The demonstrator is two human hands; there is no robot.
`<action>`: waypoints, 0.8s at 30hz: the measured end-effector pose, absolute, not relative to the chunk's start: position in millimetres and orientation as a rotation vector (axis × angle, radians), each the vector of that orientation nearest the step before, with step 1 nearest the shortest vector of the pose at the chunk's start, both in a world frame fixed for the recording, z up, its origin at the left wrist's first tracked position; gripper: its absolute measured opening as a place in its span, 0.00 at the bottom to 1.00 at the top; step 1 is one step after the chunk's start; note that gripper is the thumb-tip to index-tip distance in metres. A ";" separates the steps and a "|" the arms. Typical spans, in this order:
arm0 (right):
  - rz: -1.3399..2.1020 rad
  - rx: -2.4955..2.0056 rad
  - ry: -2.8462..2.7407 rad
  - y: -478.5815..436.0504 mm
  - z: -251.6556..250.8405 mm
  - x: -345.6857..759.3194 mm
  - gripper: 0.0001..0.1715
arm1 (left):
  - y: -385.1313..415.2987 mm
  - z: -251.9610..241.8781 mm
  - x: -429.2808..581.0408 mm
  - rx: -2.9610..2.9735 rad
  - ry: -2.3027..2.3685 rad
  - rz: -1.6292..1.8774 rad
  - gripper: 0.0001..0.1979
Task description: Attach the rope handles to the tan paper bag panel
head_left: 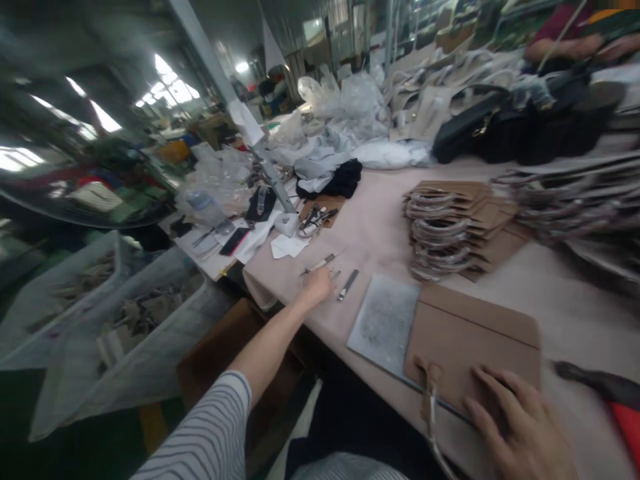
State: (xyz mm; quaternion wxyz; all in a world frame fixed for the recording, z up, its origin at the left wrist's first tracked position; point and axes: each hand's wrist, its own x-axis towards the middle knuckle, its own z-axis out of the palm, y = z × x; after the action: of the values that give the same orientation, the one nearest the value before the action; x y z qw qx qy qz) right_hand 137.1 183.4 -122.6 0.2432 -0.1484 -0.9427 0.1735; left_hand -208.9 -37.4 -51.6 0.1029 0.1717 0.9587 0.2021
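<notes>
My left hand (pixel 319 285) reaches out to the table's left part, its fingers closed over small metal tools; what it grips is hidden. Just right of it lies a slim metal tool (pixel 348 285), and another tool (pixel 320 264) lies beyond the knuckles. My right hand (pixel 523 427) rests with fingers spread on the near edge of a brown leather panel (pixel 480 327). A tan handle (pixel 431 393) hangs at that panel's near edge. The panel overlaps a grey slab (pixel 384 320).
Stacked brown pieces with wrapped handles (pixel 440 233) stand beyond the panel. Black bags (pixel 520 127) and clear plastic (pixel 345 100) fill the back. A metal post (pixel 273 177) rises at left; white bins (pixel 150 313) sit below. A person's arms (pixel 570 48) show at top right.
</notes>
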 end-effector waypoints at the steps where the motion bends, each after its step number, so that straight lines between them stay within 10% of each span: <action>1: 0.474 -0.393 -2.579 179.6 -114.5 135.7 0.24 | -35.3 -53.4 -209.9 0.498 2.791 0.671 0.17; 15: 0.577 -0.513 -2.554 165.1 -106.8 139.2 0.22 | -41.3 -36.8 -200.2 0.419 2.343 1.139 0.07; 24: 0.606 -0.534 -2.530 162.8 -106.7 139.1 0.21 | 48.0 -47.3 -53.5 0.642 1.466 1.618 0.19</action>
State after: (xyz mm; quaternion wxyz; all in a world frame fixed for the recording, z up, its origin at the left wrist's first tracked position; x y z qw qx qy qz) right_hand 139.1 162.8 -106.7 0.2406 -0.1952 -0.9246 0.2215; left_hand -53.5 48.0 -47.3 0.4193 0.2561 0.5847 0.6455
